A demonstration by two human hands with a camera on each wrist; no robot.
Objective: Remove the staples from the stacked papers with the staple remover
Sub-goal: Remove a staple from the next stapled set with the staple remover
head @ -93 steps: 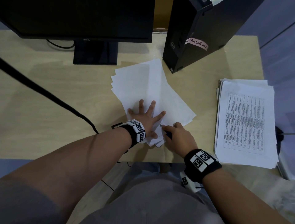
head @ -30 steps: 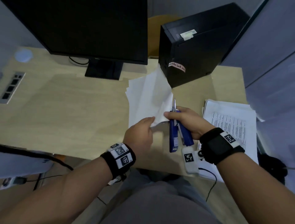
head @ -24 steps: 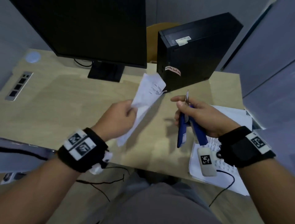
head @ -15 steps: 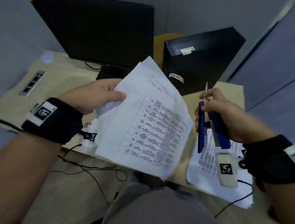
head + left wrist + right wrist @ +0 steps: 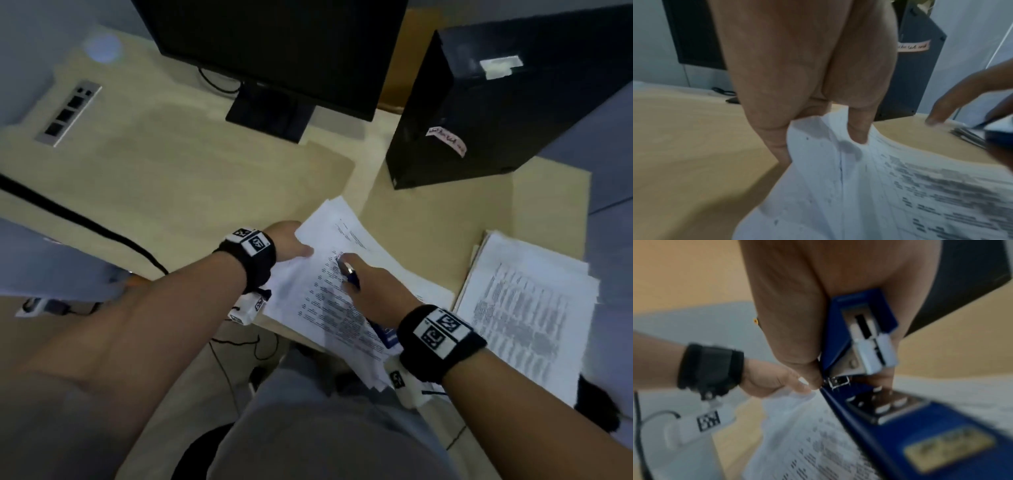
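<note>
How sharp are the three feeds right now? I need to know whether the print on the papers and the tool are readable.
Head view: dim, edges bent by the wide lens; the print on the papers smears into grey bars. Left wrist view: motion blur, the left hand soft, text streaked. Right wrist view: the blue staple remover is recognisable, but its yellow label is unreadable.

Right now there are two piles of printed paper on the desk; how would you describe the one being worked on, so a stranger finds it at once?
Start at the black computer tower at the back right of the desk. In front of it, near the desk's front edge, lies the stack of papers. Unlike the untouched pile at the right, the left hand holds its corner and the right hand rests a blue staple remover on it.
</note>
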